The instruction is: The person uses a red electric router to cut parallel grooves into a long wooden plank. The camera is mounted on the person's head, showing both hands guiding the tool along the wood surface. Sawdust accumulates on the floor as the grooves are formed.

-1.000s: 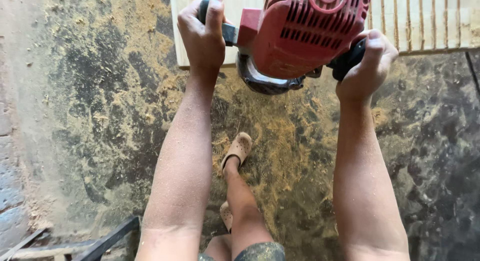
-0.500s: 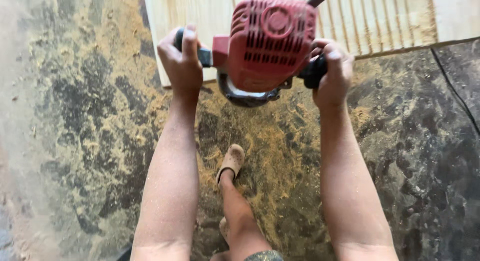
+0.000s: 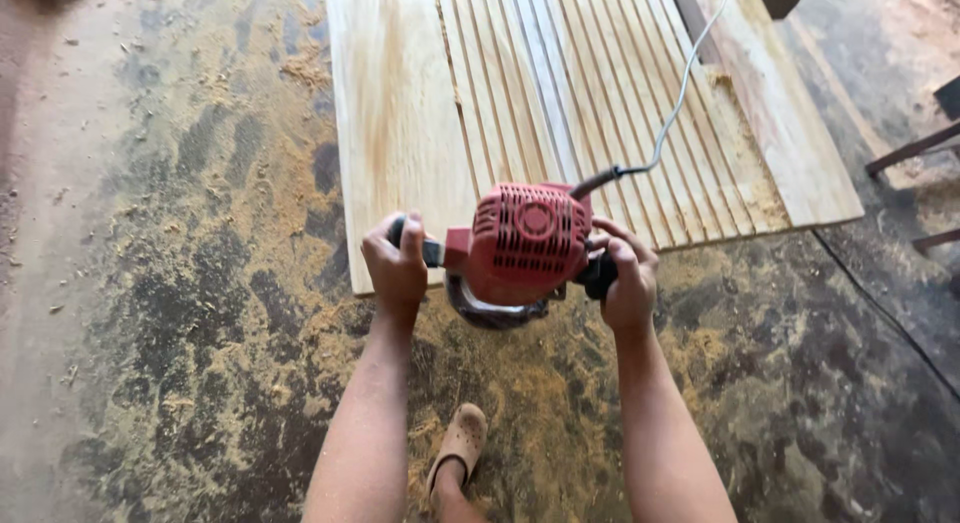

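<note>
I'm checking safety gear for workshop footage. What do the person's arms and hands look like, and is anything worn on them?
Both arms are bare from the bottom edge of the picture to the wrist: no sleeves show. The left hand and right hand wear no gloves. No watch, ring or wristband is visible. No cables or straps run along either arm.

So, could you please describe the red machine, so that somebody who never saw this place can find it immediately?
Start from the big pale wooden panel lying on the sawdust-covered floor. At its near edge, the left hand and the right hand grip the black side handles of a power tool. It is the only red thing there, with a vented housing and a grey cable running away across the grooves.
</note>
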